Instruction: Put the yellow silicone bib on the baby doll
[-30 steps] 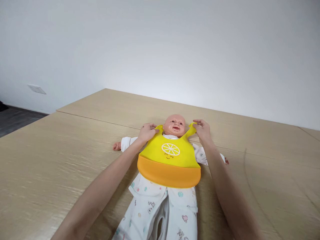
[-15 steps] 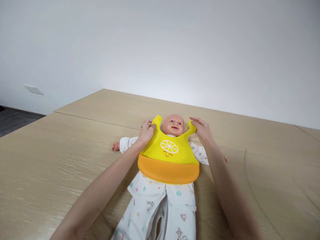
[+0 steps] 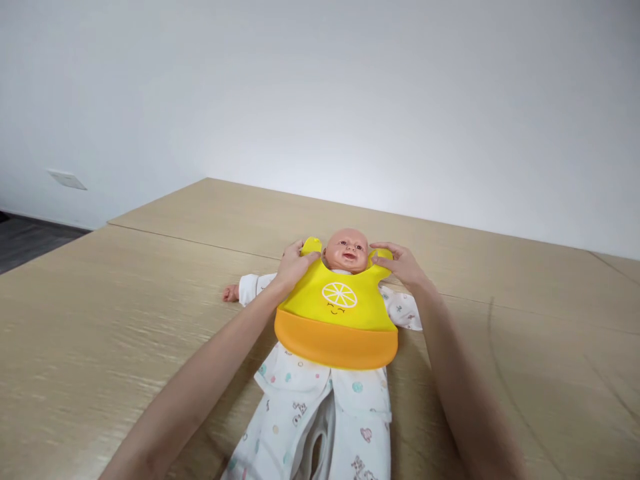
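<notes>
A baby doll [image 3: 346, 249] in white printed clothes lies on its back, its head toward the wall. Over its chest lies a yellow bib [image 3: 300, 293] with an orange pocket [image 3: 336, 340] and a white citrus-slice print. My left hand [image 3: 293, 265] is closed on the bib's left neck strap, thumb on top, beside the doll's head. On the other side, my right hand [image 3: 403, 263] pinches the right strap between thumb and fingers. The strap ends lie on either side of the head, apart from each other. My right arm hides the doll's hand on that side.
The light wooden table [image 3: 125, 320] has a seam running across it behind the doll. A white wall [image 3: 350, 100] stands along its back, with a wall plate [image 3: 67, 179] at the left. Dark flooring [image 3: 30, 240] shows beyond the left edge.
Both my hands have shifted slightly on the bib straps, and the straps sit a little lower. My right fingers now reach closer to the doll's head. The doll's body stays in place.
</notes>
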Tool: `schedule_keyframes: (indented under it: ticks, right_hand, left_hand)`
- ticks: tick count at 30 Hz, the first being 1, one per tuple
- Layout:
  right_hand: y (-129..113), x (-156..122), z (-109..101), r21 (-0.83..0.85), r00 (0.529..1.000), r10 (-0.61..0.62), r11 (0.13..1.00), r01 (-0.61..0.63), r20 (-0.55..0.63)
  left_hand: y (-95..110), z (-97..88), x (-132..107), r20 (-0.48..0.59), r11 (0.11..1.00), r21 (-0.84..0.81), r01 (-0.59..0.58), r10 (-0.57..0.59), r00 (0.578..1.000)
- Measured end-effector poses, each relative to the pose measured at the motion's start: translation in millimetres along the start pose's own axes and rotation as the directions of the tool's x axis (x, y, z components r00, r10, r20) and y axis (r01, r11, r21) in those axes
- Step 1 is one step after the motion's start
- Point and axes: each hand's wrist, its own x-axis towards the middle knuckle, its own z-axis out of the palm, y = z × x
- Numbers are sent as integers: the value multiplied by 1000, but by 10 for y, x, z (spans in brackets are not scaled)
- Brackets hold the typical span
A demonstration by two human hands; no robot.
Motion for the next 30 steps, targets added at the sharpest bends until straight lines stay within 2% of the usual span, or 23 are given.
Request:
schedule_keyframes:
  ticks: [2, 5, 9, 13, 17, 20, 22, 25, 30]
  right_hand:
    - [-16, 0, 23, 60, 998, 44, 997, -41, -44]
    - [-14, 17, 54, 102, 992, 54, 994, -43, -111]
    - [23, 57, 78, -42, 975, -96, 995, 90, -199]
    - [51, 78, 84, -191, 927, -257, 959, 210, -272]
    - [110, 94, 97, -197, 911, -282, 953, 230, -300]
    - [179, 111, 120, -199, 910, -295, 949, 244, -291]
    - [228, 122, 142, -174, 914, -274, 957, 230, -298]
    - [304, 143, 197, -102, 932, -176, 983, 151, -317]
    - [419, 189, 327, -123, 952, -62, 992, 26, -299]
  left_hand:
    - [16, 7, -13, 60, 997, -71, 24, -19, 998]
    - [4, 10, -2, 69, 995, -89, 32, -26, 997]
    - [-38, 1, 34, 33, 999, -32, -14, 15, 999]
    - [-61, -3, 53, 8, 999, -2, -53, 53, 999]
    - [-93, 4, 84, -2, 997, 15, -71, 71, 997]
    - [-129, 12, 129, -7, 999, 29, -27, 27, 1000]
    - [-159, 19, 163, -1, 999, 39, 20, -20, 1000]
    - [-203, 23, 202, 18, 996, 80, 39, -41, 999]
    - [-197, 5, 195, -18, 974, 218, 67, -64, 998]
